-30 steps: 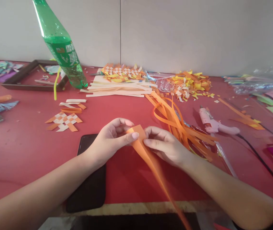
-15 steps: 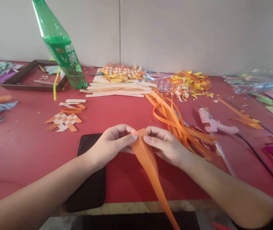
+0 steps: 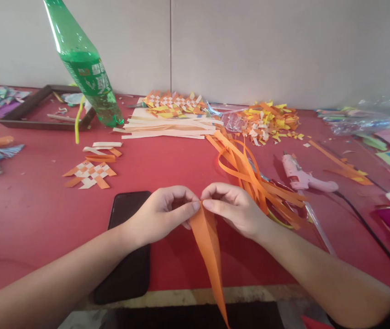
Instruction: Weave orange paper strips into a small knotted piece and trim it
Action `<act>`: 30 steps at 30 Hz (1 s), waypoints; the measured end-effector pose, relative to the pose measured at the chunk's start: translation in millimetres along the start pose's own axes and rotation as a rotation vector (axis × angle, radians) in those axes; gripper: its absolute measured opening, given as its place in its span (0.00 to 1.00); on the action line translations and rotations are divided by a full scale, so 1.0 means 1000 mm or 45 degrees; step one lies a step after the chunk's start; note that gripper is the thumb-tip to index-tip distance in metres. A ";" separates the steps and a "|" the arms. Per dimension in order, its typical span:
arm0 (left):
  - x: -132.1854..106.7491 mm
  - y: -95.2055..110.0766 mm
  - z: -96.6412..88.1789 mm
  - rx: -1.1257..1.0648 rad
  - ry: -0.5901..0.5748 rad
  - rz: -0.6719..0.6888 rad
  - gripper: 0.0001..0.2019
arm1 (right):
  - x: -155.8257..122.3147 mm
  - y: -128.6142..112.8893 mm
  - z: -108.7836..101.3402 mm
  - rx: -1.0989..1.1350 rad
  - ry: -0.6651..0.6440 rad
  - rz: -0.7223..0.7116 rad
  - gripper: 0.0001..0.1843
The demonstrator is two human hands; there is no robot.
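Observation:
My left hand (image 3: 162, 214) and my right hand (image 3: 234, 208) meet fingertip to fingertip over the red table (image 3: 27, 214). Both pinch the top of a folded orange paper strip (image 3: 208, 246), which hangs down past the table's front edge. A black phone (image 3: 128, 251) lies under my left wrist. Just right of my right hand is a loose pile of long orange strips (image 3: 250, 169). A small woven orange-and-white piece (image 3: 88, 174) lies to the left.
A green plastic bottle (image 3: 85, 68) stands at the back left beside a dark wooden frame (image 3: 34, 109). Cream strips (image 3: 167, 128), woven pieces and yellow-orange scraps (image 3: 270, 121) lie at the back. A pink glue gun (image 3: 304, 176) with a black cord is at right.
Both hands have moved slightly toward me and closed together on the strip's fold. The strip's free end has swung left and now hangs straighter down.

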State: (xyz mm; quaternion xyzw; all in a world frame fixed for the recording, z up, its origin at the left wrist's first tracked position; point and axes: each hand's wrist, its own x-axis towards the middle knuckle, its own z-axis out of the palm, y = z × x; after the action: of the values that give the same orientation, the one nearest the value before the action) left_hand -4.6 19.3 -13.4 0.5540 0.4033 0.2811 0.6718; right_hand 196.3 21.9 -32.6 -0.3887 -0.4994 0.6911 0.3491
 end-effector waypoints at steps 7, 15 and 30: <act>0.000 -0.001 0.000 0.086 0.032 0.023 0.09 | -0.001 -0.007 0.003 -0.150 0.045 -0.043 0.08; 0.000 -0.003 0.001 0.060 0.027 0.092 0.09 | -0.005 -0.008 0.009 -0.324 0.098 -0.229 0.05; 0.002 -0.001 0.002 -0.024 0.017 0.095 0.09 | -0.006 -0.006 0.013 -0.410 0.201 -0.361 0.05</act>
State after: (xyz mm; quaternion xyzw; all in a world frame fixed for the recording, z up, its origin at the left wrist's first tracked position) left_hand -2.4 19.8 -14.9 0.5603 0.3841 0.3136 0.6634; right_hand 188.1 12.3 -23.0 -0.4184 -0.6238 0.5140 0.4142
